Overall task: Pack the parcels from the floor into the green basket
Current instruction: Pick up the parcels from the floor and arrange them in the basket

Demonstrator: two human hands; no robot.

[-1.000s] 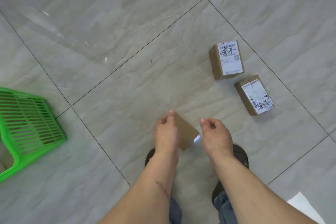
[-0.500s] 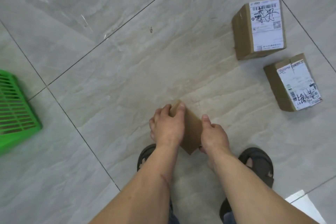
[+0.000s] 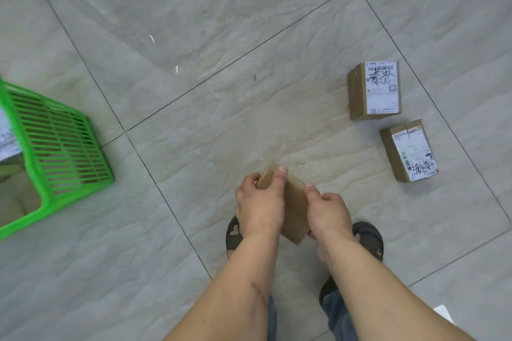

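A small brown cardboard parcel (image 3: 295, 210) is gripped between my left hand (image 3: 260, 207) and my right hand (image 3: 328, 213), just above my feet. Two more brown parcels with white shipping labels lie on the tiled floor to the right: one farther away (image 3: 374, 90) and one nearer (image 3: 408, 153). The green slatted basket (image 3: 63, 147) stands at the left edge, partly cut off. Inside it I see brown cardboard and a piece of white label.
My sandalled feet (image 3: 368, 238) stand under the held parcel. Grey glossy floor tiles with dark grout lines (image 3: 166, 202) stretch between me and the basket. A white scrap (image 3: 443, 313) shows at the lower right.
A second ago only my left hand held the parcel; my right hand has closed on its other side. The view has swung left, showing more of the basket.
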